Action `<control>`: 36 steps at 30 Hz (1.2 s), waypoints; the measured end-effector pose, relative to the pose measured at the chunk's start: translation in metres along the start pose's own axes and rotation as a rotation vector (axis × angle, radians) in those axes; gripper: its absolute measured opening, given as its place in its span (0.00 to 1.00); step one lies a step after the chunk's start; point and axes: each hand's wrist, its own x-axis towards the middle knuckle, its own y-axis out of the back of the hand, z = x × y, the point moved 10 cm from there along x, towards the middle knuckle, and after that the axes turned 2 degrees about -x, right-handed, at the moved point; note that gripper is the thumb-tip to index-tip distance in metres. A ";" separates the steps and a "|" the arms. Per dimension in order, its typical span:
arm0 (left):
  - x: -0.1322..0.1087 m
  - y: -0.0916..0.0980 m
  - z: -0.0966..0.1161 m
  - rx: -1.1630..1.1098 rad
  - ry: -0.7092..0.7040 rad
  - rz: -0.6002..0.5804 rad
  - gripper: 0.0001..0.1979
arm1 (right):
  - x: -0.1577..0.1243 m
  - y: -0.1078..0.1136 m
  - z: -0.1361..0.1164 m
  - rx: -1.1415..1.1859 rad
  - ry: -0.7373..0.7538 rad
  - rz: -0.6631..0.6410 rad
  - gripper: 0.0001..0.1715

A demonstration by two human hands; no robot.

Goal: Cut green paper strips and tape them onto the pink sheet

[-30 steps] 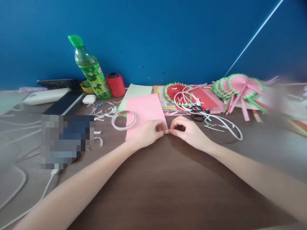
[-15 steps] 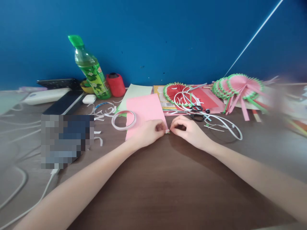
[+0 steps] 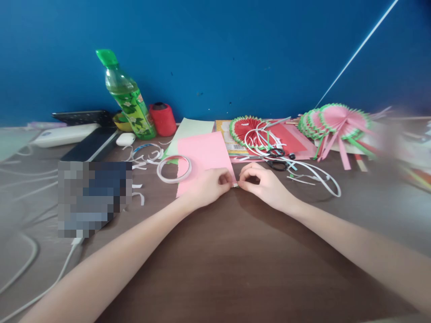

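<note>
My left hand [image 3: 213, 185] rests over the lower right part of a pink sheet of paper [image 3: 206, 152], thumb and finger pinched together. Between its fingertips and those of my right hand [image 3: 261, 183] shows a small white piece [image 3: 235, 184], perhaps paper or tape; it is too small to make out well. The right thumb and forefinger are also pinched, at the piece's right end. A roll of thin white tape [image 3: 161, 175] lies partly on the sheet's left edge. Black-handled scissors [image 3: 278, 165] lie beyond my right hand, among white strips [image 3: 321, 172].
Behind stand a green bottle [image 3: 129, 103] and a red thread spool [image 3: 163, 120]. A red-and-green pleated paper fan [image 3: 245, 130] lies at the back, with pink-and-green fans [image 3: 343, 119] farther right. A blurred-out device [image 3: 96, 197] with a cable [image 3: 65, 264] is on the left.
Both hands stay almost in place. The fingertips shift slightly around the small white piece, and the green bit seen beside it before is no longer visible.
</note>
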 end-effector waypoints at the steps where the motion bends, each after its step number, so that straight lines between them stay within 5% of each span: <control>1: 0.000 0.000 -0.001 0.001 0.007 -0.001 0.07 | 0.000 0.000 0.000 0.007 0.001 0.000 0.06; 36: 0.001 -0.002 0.003 0.005 -0.027 0.004 0.07 | -0.001 0.001 -0.001 -0.053 -0.018 0.028 0.03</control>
